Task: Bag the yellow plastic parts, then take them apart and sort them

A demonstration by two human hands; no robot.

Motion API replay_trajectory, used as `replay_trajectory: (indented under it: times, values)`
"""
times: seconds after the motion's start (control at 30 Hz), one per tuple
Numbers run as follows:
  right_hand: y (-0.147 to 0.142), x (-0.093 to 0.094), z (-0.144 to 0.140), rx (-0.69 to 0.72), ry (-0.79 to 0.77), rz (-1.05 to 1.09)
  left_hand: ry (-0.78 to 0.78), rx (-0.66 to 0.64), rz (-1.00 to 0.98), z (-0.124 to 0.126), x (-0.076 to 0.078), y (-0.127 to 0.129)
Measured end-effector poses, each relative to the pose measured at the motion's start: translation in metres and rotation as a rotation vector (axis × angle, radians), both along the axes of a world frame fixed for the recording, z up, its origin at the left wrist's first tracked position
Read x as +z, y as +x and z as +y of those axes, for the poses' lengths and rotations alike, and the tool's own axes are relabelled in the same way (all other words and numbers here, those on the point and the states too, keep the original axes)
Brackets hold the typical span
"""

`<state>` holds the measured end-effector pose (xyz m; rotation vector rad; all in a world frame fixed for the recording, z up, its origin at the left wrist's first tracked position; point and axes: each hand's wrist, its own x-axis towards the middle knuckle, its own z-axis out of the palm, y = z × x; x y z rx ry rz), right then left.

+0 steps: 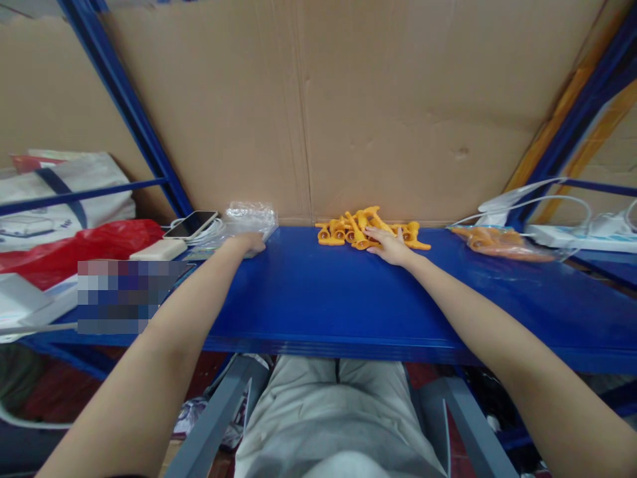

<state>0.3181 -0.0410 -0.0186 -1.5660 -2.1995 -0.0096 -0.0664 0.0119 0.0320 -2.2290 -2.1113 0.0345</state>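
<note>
We found both arms stretched across the blue bench (318, 299) toward its far edge, against the cardboard backing (348, 99). The right hand (391, 247) lay at about one o'clock, palm down, its grip open with fingers spread, the fingertips resting on the near side of a pile of orange plastic parts (358, 229). The pile sat at twelve o'clock against the cardboard, and nothing was clasped in that hand.

The left hand (251, 242) lay at about eleven o'clock, touching a heap of clear plastic bags (250, 218) just beyond it. Whether its fingers pinched a bag we could not tell, since they curled out of sight.

The two hands were well apart, with bare bench between them.

At ten o'clock, beside the bags, we noted a phone (190, 224) lying on coiled white cable, a white block (158, 249) near it, and a red bag (79, 245) further left. At two o'clock lay a filled bag of orange parts (497, 240), and past it a white power strip (572, 238).
</note>
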Motion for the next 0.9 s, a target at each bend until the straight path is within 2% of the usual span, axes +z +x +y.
replay_trajectory:
  times: [0.07,0.1,0.23,0.3,0.43,0.53,0.63,0.73,0.83,0.9]
  values:
    - [0.001,-0.002,0.002,-0.002,0.023,-0.012,-0.054,0.021,0.023,-0.001,0.004,0.009]
    - [0.001,-0.002,0.003,-0.006,0.033,-0.025,-0.049,-0.015,0.015,-0.001,0.006,0.015]
    - [0.003,-0.004,0.008,-0.019,0.062,-0.079,0.004,-0.341,-0.059,-0.005,0.013,0.049]
    - [0.004,-0.004,0.008,-0.005,0.073,-0.087,-0.008,-0.414,-0.074,-0.008,0.012,0.071]
    - [0.005,-0.004,0.006,0.009,0.041,-0.03,-0.138,-0.545,-0.129,-0.008,0.0,0.113]
    - [0.005,-0.003,0.007,-0.009,0.019,0.166,-0.156,-0.492,-0.067,-0.004,-0.011,0.136]
    - [0.008,0.002,0.015,0.033,0.029,0.562,-0.125,-0.41,-0.015,-0.002,-0.021,0.148]
    - [0.023,0.016,0.023,0.017,0.153,0.885,-0.098,-0.365,-0.025,-0.008,-0.029,0.149]
    - [0.052,0.031,0.024,-0.182,0.325,0.878,-0.067,-0.349,-0.089,-0.016,-0.036,0.146]
    - [0.077,0.036,0.018,-0.378,0.353,0.723,-0.062,-0.341,-0.107,-0.02,-0.039,0.143]
